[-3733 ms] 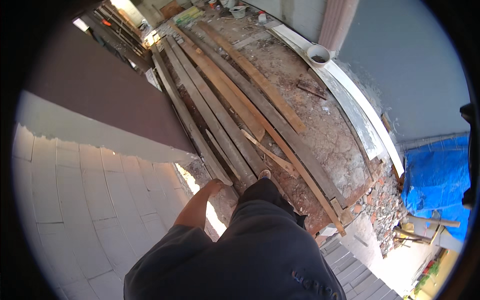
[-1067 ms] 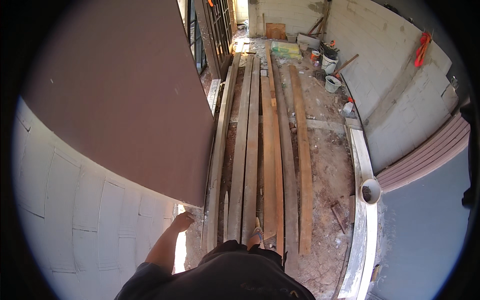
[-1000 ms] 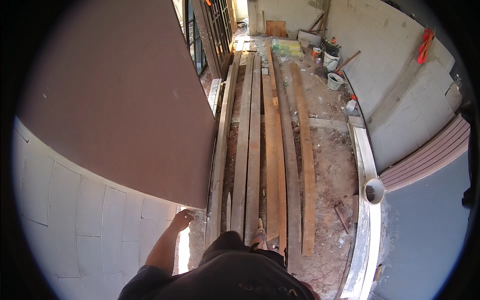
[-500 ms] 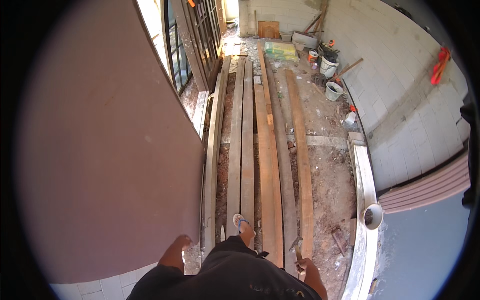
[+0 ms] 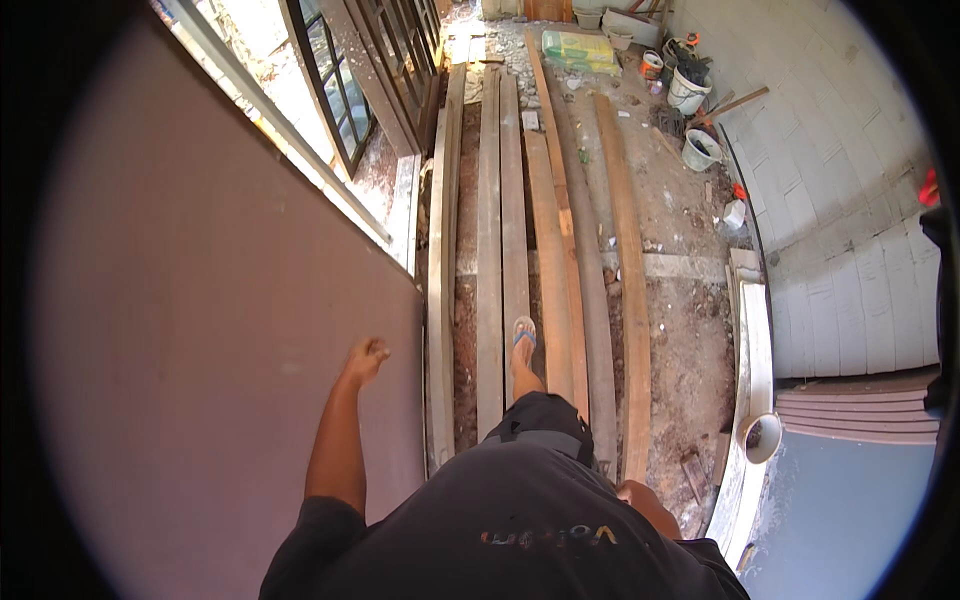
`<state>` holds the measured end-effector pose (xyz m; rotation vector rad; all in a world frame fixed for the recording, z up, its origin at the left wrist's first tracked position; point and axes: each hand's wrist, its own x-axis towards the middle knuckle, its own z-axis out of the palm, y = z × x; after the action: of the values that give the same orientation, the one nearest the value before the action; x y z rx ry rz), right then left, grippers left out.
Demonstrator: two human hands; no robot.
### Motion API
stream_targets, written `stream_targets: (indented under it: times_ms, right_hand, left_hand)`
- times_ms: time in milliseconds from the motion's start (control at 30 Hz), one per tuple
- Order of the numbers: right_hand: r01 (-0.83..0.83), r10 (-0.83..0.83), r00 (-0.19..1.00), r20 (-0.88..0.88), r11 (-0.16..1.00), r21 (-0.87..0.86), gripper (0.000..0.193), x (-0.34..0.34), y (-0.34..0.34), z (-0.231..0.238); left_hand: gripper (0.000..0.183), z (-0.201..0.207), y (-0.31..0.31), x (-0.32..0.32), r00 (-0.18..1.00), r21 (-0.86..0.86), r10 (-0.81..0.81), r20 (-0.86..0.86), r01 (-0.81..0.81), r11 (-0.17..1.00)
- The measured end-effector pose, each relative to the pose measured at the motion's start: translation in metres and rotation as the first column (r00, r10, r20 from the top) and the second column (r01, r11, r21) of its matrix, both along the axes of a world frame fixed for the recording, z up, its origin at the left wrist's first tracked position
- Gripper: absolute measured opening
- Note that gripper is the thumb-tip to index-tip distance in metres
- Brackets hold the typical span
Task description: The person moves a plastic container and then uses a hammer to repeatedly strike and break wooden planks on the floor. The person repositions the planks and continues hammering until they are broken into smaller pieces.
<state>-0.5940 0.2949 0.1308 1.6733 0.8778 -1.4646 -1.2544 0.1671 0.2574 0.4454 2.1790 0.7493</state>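
My left hand [image 5: 368, 362] is raised beside the smooth pinkish-brown wall [image 5: 250, 350], its fingers curled in; whether anything is inside them does not show. Low on the right, my right hand [image 5: 630, 492] is mostly covered by my dark shirt. Just beyond it, the hammer's head [image 5: 605, 466] shows faintly over the boards, its handle out of sight. My sandalled foot [image 5: 523, 335] is on one of the long grey planks [image 5: 515, 220]. Next to that lies a reddish-brown plank [image 5: 550, 250].
Another long brown board [image 5: 630, 300] lies at the right on rubble soil. White lengths with a round pipe end [image 5: 762, 438] run along the right side. Buckets [image 5: 700, 150] and a yellow-green sack [image 5: 580, 50] stand farther off. A grilled door [image 5: 395, 60] is open at the left.
I have stepped forward along the planks. My left hand has risen beside the wall. My right hand, seen gripping the hammer before, has gone mostly behind my shirt.
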Motion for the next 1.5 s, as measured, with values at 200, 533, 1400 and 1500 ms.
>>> stream_targets:
  times_ms: [200,533,1400,1500]
  right_hand:
    - [-0.09,0.092,0.996,0.015,0.992,-0.093,0.009,-0.092,0.151,0.006]
    - [-0.212,0.228,0.973,-0.022,0.933,0.29,0.014,-0.317,0.457,0.004]
    - [-0.265,0.267,0.963,0.022,0.962,-0.068,0.024,-0.681,0.863,-0.022]
    - [-0.343,0.346,0.938,0.011,0.935,-0.089,0.025,-0.727,0.942,-0.036]
  left_hand:
    - [0.036,-0.084,-0.075,-0.031,0.875,-0.567,0.37,0.313,-0.14,0.812]
    - [0.042,-0.105,0.102,-0.103,0.747,-0.53,0.512,0.424,-0.254,0.809]
    - [0.038,-0.13,0.713,-0.633,0.955,-0.488,0.253,0.156,-0.148,0.86]
    - [0.034,-0.106,0.727,-0.651,0.942,-0.519,0.224,0.25,-0.065,0.853]
